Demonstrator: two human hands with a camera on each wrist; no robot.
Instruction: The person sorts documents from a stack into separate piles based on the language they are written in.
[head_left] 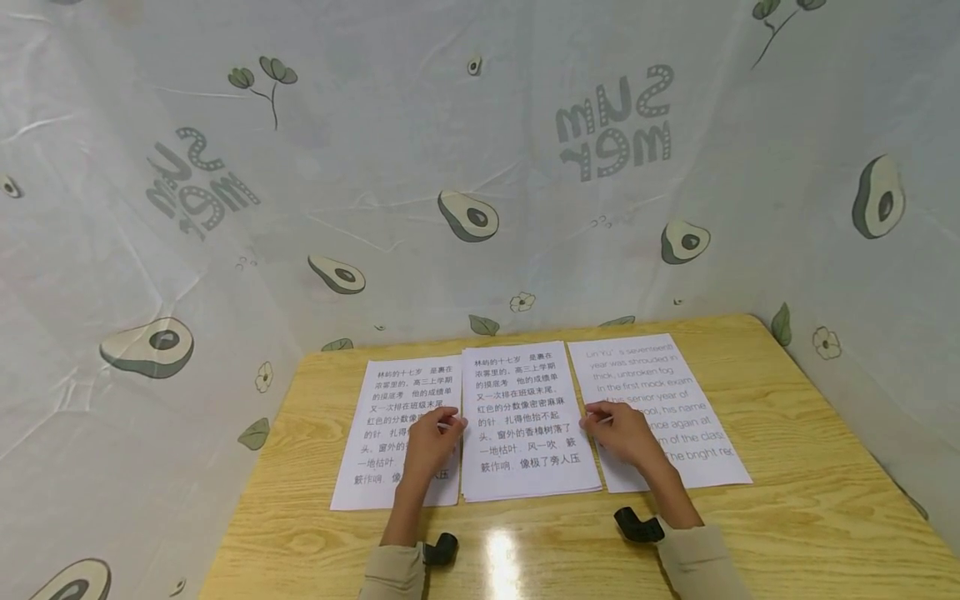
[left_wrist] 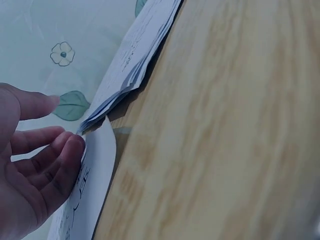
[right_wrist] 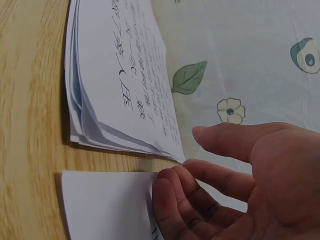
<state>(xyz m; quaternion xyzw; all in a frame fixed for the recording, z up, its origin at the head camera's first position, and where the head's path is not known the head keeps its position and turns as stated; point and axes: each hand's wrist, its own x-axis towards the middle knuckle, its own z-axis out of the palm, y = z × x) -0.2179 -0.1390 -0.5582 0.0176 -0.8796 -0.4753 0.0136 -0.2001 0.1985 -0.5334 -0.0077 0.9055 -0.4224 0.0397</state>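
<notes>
Three sets of printed paper lie side by side. The middle stack point(head_left: 517, 425) has several sheets with Chinese text, its layered edge visible in both wrist views. My left hand point(head_left: 431, 442) is at its left edge, over the left paper point(head_left: 360, 450), also in Chinese; in the left wrist view that hand point(left_wrist: 40, 165) has bent fingers at the paper edges, thumb apart. At the stack's right edge is my right hand point(head_left: 622, 433), over the English-text paper point(head_left: 705, 450); the right wrist view shows that hand point(right_wrist: 215, 185) with thumb raised and bent fingertips touching paper.
The papers lie on a wooden table point(head_left: 555, 550). Behind and beside it hangs a pale curtain point(head_left: 405, 167) with avocado and leaf prints. A black object point(head_left: 637, 525) is at my right wrist, another point(head_left: 442, 550) at my left.
</notes>
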